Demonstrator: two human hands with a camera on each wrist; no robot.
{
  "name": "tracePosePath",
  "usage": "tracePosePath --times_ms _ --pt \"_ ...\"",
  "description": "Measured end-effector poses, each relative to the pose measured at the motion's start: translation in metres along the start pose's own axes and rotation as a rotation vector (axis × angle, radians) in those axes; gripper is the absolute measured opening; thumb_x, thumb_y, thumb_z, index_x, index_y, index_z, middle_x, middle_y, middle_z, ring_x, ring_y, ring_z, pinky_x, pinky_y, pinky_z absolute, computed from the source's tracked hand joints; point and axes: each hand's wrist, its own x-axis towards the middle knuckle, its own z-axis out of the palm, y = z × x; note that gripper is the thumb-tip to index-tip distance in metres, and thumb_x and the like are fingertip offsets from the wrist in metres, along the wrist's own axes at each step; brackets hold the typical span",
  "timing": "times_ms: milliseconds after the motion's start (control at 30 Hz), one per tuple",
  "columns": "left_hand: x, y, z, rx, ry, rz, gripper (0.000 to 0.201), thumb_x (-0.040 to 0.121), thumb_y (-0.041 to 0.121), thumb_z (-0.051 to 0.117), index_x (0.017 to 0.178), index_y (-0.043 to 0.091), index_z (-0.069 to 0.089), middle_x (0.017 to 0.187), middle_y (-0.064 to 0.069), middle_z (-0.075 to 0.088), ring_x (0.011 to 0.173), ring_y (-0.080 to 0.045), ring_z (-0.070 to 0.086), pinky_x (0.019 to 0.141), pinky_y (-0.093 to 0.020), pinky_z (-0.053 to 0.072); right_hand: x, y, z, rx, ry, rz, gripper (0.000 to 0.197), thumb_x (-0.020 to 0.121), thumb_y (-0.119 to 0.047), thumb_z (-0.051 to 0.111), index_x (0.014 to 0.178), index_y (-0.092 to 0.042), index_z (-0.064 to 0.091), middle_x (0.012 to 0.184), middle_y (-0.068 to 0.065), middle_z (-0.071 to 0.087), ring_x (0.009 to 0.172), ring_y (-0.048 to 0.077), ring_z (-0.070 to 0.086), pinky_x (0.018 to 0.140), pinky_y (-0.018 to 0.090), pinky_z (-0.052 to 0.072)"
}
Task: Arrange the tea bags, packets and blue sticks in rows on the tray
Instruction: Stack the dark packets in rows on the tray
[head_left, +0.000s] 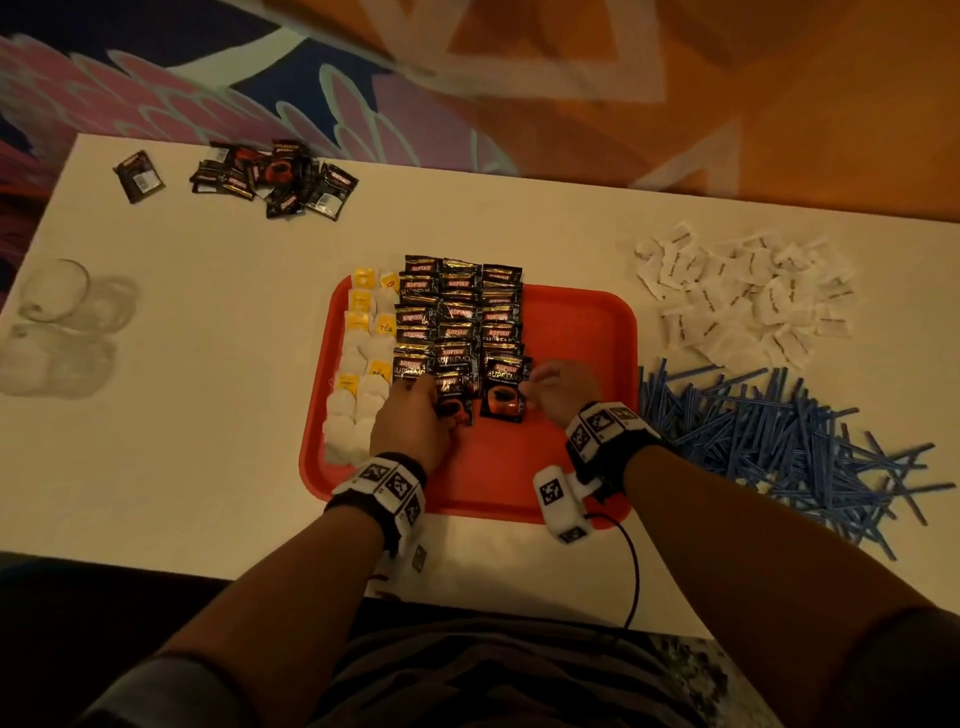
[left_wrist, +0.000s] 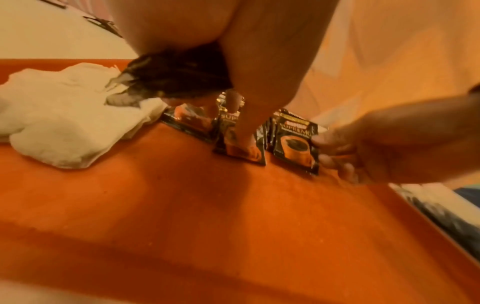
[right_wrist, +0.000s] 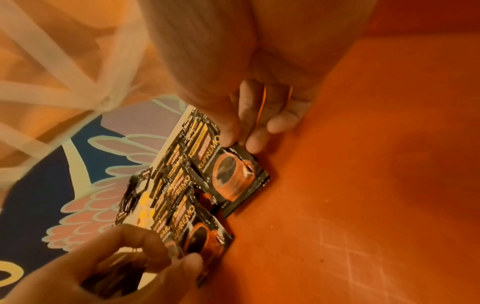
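A red tray (head_left: 571, 332) lies mid-table. Two columns of tea bags (head_left: 358, 374) fill its left side, and beside them run three columns of overlapping black coffee packets (head_left: 457, 312). My left hand (head_left: 431, 410) grips a small stack of packets (left_wrist: 176, 78) in its palm, and one of its fingers (left_wrist: 244, 133) presses on the nearest packet of the middle column (head_left: 457, 410). My right hand (head_left: 535, 389) pinches the right edge of the nearest packet (head_left: 504, 392) in the third column; that packet (right_wrist: 233, 176) lies flat on the tray. The tray's right side is bare.
Loose black packets (head_left: 275, 179) lie at the table's far left, with one apart (head_left: 137, 176). White sachets (head_left: 743, 291) are heaped right of the tray, and a pile of blue sticks (head_left: 779, 436) lies below them. Glass cups (head_left: 62, 322) stand at the left edge.
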Motion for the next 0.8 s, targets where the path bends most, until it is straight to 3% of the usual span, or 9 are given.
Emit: tracePosePath --times_ms 100,233,433,533,600,800 --pt "-0.001 0.0 0.008 0.101 0.002 0.064 0.039 0.087 0.02 0.07 0.122 0.016 0.053 0.126 -0.012 0.052 0.108 -0.033 0.059 0.091 -0.043 0.053 0.003 -0.003 0.005 0.01 0.017 0.004 0.008 0.087 -0.02 0.07 0.088 -0.022 0.063 0.085 -0.002 0.071 0.084 0.013 0.069 0.084 0.036 0.057" --pt "0.003 0.0 0.01 0.149 0.045 0.131 0.037 0.089 0.016 0.065 0.124 0.016 0.054 0.122 -0.013 0.055 0.107 -0.032 0.058 0.087 -0.043 0.053 0.007 -0.003 0.01 -0.079 0.045 -0.017 0.012 0.086 -0.025 0.071 0.082 -0.028 0.06 0.096 -0.003 0.07 0.089 0.014 0.068 0.084 0.036 0.057" --pt "0.009 0.002 0.011 0.18 0.058 0.199 0.031 0.089 0.015 0.063 0.119 0.016 0.057 0.117 -0.011 0.055 0.101 -0.032 0.059 0.081 -0.044 0.054 0.008 -0.004 0.013 -0.096 0.072 -0.009 0.014 0.083 -0.029 0.073 0.082 -0.025 0.06 0.096 -0.002 0.07 0.093 0.017 0.067 0.086 0.038 0.055" --pt "0.011 0.002 0.011 0.168 0.058 0.189 0.027 0.09 0.014 0.063 0.116 0.016 0.057 0.114 -0.01 0.052 0.094 -0.03 0.059 0.078 -0.043 0.055 0.004 -0.005 0.014 -0.091 0.132 -0.021 0.022 0.081 -0.029 0.076 0.092 -0.017 0.062 0.091 0.0 0.069 0.086 0.014 0.064 0.07 0.025 0.052" --pt "0.011 0.002 0.011 0.137 0.051 0.17 0.027 0.089 0.014 0.064 0.115 0.015 0.057 0.117 -0.01 0.05 0.093 -0.031 0.06 0.077 -0.043 0.055 0.002 -0.004 0.017 -0.061 0.164 -0.031 0.03 0.079 -0.029 0.079 0.097 -0.014 0.059 0.09 0.0 0.066 0.081 0.012 0.06 0.058 0.017 0.041" --pt "0.004 -0.002 0.005 -0.042 0.08 0.072 0.039 0.088 0.017 0.069 0.122 0.014 0.049 0.136 -0.013 0.035 0.096 -0.033 0.062 0.079 -0.037 0.053 0.0 0.0 0.025 -0.076 0.166 -0.02 0.039 0.082 -0.027 0.076 0.112 -0.015 0.053 0.099 0.002 0.061 0.079 0.009 0.052 0.051 0.013 0.029"
